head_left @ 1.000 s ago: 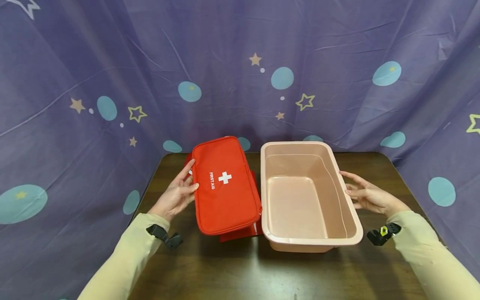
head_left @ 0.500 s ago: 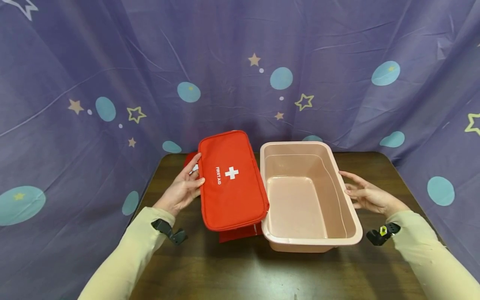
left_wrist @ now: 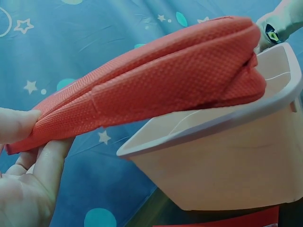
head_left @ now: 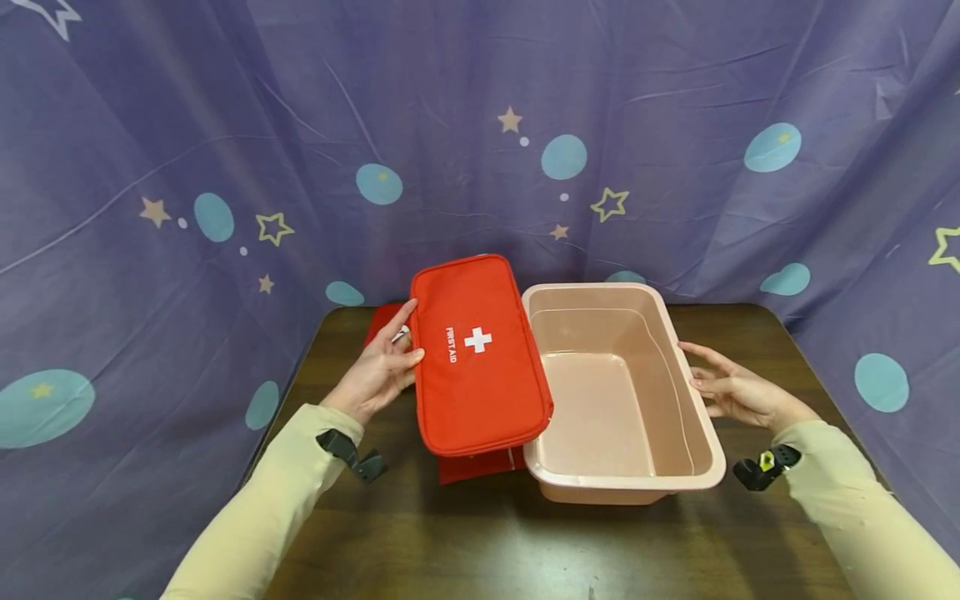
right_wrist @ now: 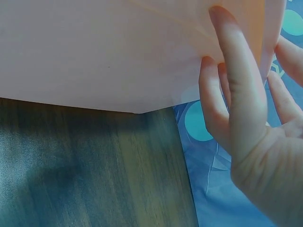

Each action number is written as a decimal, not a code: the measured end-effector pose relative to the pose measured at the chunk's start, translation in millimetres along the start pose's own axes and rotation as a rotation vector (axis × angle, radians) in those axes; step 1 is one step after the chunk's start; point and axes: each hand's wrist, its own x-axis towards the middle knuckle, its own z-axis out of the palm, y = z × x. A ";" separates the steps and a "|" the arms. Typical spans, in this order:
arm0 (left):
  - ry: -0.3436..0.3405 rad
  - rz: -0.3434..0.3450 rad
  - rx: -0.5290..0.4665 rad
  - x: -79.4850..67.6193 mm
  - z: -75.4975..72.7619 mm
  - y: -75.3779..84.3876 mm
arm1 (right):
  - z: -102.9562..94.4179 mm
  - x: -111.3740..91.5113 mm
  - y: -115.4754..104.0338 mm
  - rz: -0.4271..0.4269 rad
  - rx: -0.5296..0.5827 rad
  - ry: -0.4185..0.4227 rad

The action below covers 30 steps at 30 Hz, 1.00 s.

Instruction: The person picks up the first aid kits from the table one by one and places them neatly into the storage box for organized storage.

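My left hand (head_left: 378, 371) pinches the left edge of a red first aid pouch (head_left: 483, 400) with a white cross and white lettering. The thumb and fingers (left_wrist: 52, 163) lie on opposite faces of it. In the left wrist view the pouch's far end hangs over the rim of a pale pink plastic basin (left_wrist: 218, 165). My right hand (head_left: 738, 392) holds the basin's right rim in the head view. From the right wrist, several fingertips (right_wrist: 220, 19) press the outer wall. The basin's inside shows nothing in it.
Under the raised pouch, another red item (head_left: 480, 467) lies on the dark wooden table (head_left: 480, 542), mostly hidden. The basin stands on that table too. A purple patterned curtain (head_left: 465, 208) hangs close behind and at both sides.
My left hand has lifted the pouch and carried it rightward and slightly away, so its right edge now overlaps the basin's left rim. The right hand and the basin have stayed put.
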 end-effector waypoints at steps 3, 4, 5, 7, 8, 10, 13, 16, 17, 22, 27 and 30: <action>-0.004 -0.009 -0.010 3.7 4.5 -1.0 | -0.1 0.0 0.0 0.000 0.000 -0.003; -0.006 -0.010 -0.011 5.0 6.1 -1.5 | -0.3 -0.1 0.0 0.000 0.000 -0.004; -0.009 -0.010 -0.010 6.4 7.7 -2.1 | -0.5 0.0 0.0 0.000 0.001 -0.004; -0.006 -0.013 -0.004 9.3 11.6 -3.5 | -0.8 -0.1 0.0 0.000 0.005 -0.005; -0.005 -0.015 0.000 10.7 13.0 -4.2 | -1.0 -0.1 -0.1 0.000 0.008 -0.006; -0.002 -0.018 0.012 13.9 16.3 -5.6 | -1.3 -0.1 -0.2 -0.002 0.012 -0.008; 0.007 -0.024 0.025 18.4 20.8 -7.1 | -1.3 0.0 -0.2 -0.004 0.014 -0.013; 0.005 -0.025 0.033 22.8 25.1 -7.9 | -0.7 0.2 0.0 -0.005 0.014 -0.016; 0.002 -0.024 0.034 24.2 26.6 -8.1 | -0.6 0.2 0.0 -0.005 0.014 -0.015; -0.008 -0.019 0.036 30.4 34.4 -9.1 | 0.2 0.2 -0.3 -0.004 0.009 -0.004; -0.022 -0.013 0.033 34.9 40.9 -10.6 | 0.7 0.4 -0.4 0.000 -0.002 0.005; -0.033 -0.010 0.036 37.2 43.8 -11.9 | 0.9 0.5 -0.3 0.000 -0.004 0.005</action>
